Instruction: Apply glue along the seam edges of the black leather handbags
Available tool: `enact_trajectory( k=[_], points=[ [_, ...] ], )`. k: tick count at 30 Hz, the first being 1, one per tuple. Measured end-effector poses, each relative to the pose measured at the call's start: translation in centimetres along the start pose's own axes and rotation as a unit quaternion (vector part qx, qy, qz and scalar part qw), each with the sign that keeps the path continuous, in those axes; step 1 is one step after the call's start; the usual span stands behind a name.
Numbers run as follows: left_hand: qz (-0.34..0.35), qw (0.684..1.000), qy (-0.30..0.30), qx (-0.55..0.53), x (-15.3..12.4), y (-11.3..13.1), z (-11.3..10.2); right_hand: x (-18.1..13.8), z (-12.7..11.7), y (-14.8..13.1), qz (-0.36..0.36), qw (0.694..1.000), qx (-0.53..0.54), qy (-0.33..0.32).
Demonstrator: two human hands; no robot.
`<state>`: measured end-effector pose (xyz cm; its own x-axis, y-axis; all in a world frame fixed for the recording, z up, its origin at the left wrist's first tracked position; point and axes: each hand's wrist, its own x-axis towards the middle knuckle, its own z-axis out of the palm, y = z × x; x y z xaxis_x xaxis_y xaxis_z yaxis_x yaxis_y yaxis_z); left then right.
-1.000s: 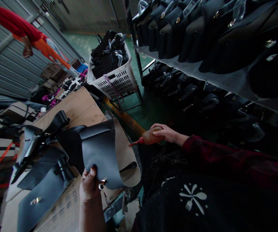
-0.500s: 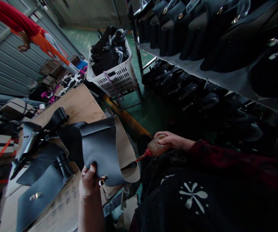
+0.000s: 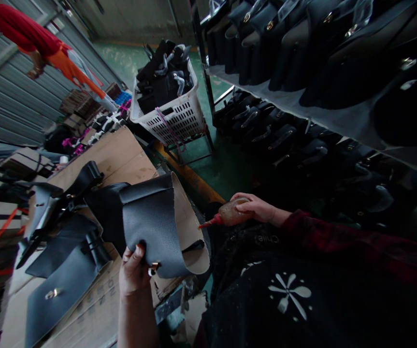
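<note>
My left hand (image 3: 133, 273) grips the lower edge of a curled black leather bag flap (image 3: 153, 227), its tan underside (image 3: 188, 227) turned toward me. A small metal clasp shows by my thumb. My right hand (image 3: 253, 208) is closed round a brownish glue squeeze bottle (image 3: 230, 215). Its red nozzle points left at the flap's tan side, just short of touching it.
Flat black leather pieces (image 3: 59, 285) lie on the cardboard-covered table (image 3: 117, 159). A white basket (image 3: 174, 113) full of black bags stands beyond. Shelves (image 3: 324, 116) of black bags run along the right. A person in red and orange (image 3: 37, 43) stands far left.
My right hand dipped the bottle's nozzle down to the flap's lower edge, then lifted it back up toward the middle of the tan side. My left hand kept the flap nearly still.
</note>
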<state>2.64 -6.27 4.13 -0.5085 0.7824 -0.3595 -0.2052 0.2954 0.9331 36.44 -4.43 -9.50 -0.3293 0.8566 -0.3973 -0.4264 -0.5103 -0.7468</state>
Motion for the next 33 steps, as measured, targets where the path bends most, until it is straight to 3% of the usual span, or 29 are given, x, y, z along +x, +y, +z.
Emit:
enact_trajectory(
  k=[7, 15, 24, 33],
  points=[
    [-0.006, 1.000, 0.008, -0.014, -0.3, 0.3, 0.6, -0.6, 0.1, 0.0, 0.031, 0.998, -0.024, -0.050],
    [-0.018, 1.000, 0.006, -0.019, -0.5, 0.5, 1.0, -1.1, 0.2, -0.1, 0.034, 0.997, -0.029, -0.057],
    [0.024, 0.999, -0.024, -0.011, 0.1, 0.1, 0.7, -1.8, 0.2, -0.4, 0.024, 0.996, -0.052, -0.067],
    [-0.019, 0.999, -0.028, -0.038, -0.3, 0.2, 1.0, -2.5, 0.6, -0.4, 0.017, 0.994, -0.087, -0.061]
  ],
)
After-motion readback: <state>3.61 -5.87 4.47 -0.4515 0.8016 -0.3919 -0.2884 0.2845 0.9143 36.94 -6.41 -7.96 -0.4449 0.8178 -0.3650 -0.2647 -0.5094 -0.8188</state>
